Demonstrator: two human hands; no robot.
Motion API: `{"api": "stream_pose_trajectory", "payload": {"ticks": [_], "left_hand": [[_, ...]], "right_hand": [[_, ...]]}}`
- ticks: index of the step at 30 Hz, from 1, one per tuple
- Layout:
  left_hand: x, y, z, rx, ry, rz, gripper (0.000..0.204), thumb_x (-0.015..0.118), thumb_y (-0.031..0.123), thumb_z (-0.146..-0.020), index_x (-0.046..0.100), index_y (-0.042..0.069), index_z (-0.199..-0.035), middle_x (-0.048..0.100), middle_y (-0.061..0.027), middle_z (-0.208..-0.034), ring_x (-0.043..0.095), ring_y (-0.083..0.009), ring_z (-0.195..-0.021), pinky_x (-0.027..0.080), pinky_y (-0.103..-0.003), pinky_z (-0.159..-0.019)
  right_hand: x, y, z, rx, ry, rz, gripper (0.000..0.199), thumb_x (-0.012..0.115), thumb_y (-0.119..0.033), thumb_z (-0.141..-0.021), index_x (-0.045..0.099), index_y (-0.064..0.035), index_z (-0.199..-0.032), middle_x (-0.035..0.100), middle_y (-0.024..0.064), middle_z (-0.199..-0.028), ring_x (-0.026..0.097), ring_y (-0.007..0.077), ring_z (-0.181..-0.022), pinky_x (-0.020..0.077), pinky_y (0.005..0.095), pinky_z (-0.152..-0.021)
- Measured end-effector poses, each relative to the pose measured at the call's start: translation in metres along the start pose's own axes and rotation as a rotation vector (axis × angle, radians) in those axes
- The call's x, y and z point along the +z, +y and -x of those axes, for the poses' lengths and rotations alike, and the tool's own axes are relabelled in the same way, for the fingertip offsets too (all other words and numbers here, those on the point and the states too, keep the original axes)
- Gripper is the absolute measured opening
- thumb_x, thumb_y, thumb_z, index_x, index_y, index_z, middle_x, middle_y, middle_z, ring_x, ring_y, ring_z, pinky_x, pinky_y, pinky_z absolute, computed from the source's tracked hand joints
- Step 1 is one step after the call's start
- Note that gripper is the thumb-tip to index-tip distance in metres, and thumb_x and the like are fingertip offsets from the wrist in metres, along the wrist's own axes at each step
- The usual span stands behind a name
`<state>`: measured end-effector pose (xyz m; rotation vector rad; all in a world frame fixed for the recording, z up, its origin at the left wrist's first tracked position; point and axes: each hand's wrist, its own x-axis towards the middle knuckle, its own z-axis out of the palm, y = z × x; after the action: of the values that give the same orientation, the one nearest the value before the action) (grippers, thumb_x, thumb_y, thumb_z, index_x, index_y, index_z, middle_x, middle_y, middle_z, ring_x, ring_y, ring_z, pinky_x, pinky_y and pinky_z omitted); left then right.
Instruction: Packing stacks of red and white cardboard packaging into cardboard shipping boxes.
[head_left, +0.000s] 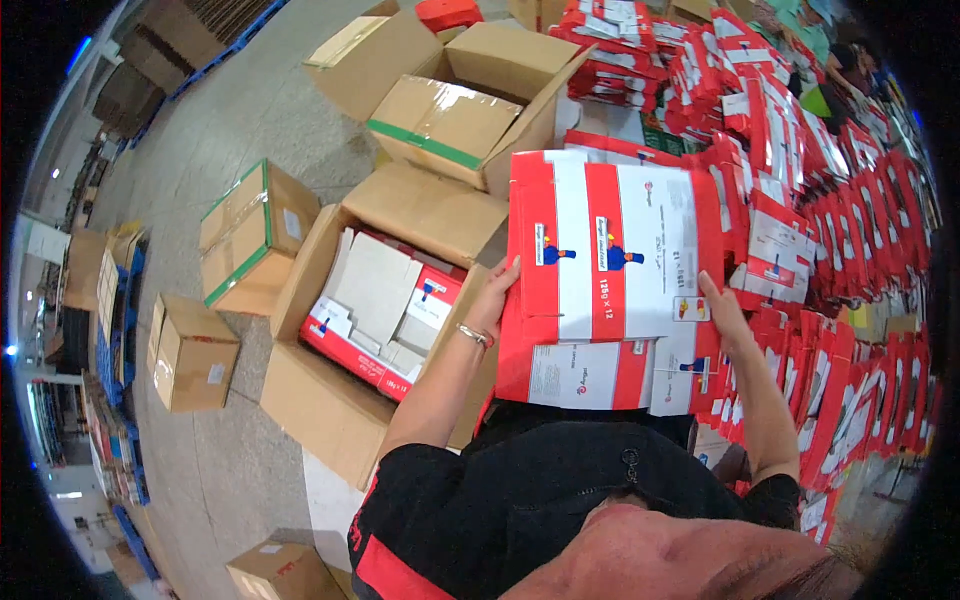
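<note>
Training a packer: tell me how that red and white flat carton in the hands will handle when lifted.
The carton probably stays fairly stiff: it spans flat between the left hand and right hand without sagging. It looks light for its size, since it is held only at the edges. Its glossy-looking face may be a bit slippery, and creases could let it fold.

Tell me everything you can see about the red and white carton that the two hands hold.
The carton is a flat, folded piece of printed cardboard with broad red and white bands and small blue-and-yellow figures. It lies face up, roughly level, above more red and white packs. The left hand grips its left edge, and the right hand holds its right edge. A brown box, open, stands to its left.
</note>
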<state>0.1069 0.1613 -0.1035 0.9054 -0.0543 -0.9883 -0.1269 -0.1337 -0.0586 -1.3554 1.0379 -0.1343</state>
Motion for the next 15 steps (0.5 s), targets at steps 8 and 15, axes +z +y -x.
{"api": "stream_pose_trajectory", "payload": {"ticks": [8, 15], "left_hand": [[-0.055, 0.005, 0.017, 0.103, 0.085, -0.148, 0.053, 0.053, 0.038, -0.097, 0.047, 0.0, -0.133, 0.057, -0.0064, -0.126, 0.057, -0.013, -0.11, 0.047, -0.03, -0.093], [-0.089, 0.12, 0.064, -0.074, 0.277, -0.567, 0.059, 0.068, 0.034, -0.088, 0.048, -0.002, -0.13, 0.063, -0.0116, -0.117, 0.063, -0.0176, -0.1, 0.051, -0.034, -0.087]], "right_hand": [[0.049, 0.033, 0.001, 0.017, -0.214, -0.129, 0.053, 0.058, -0.034, -0.094, 0.047, -0.001, -0.134, 0.062, 0.0133, -0.117, 0.064, 0.0214, -0.099, 0.0524, 0.0345, -0.086], [0.155, -0.015, 0.013, -0.175, -0.523, -0.3, 0.06, 0.057, -0.019, -0.094, 0.029, -0.0058, -0.146, 0.052, 0.0112, -0.132, 0.053, 0.0195, -0.115, 0.043, 0.036, -0.1]]}}
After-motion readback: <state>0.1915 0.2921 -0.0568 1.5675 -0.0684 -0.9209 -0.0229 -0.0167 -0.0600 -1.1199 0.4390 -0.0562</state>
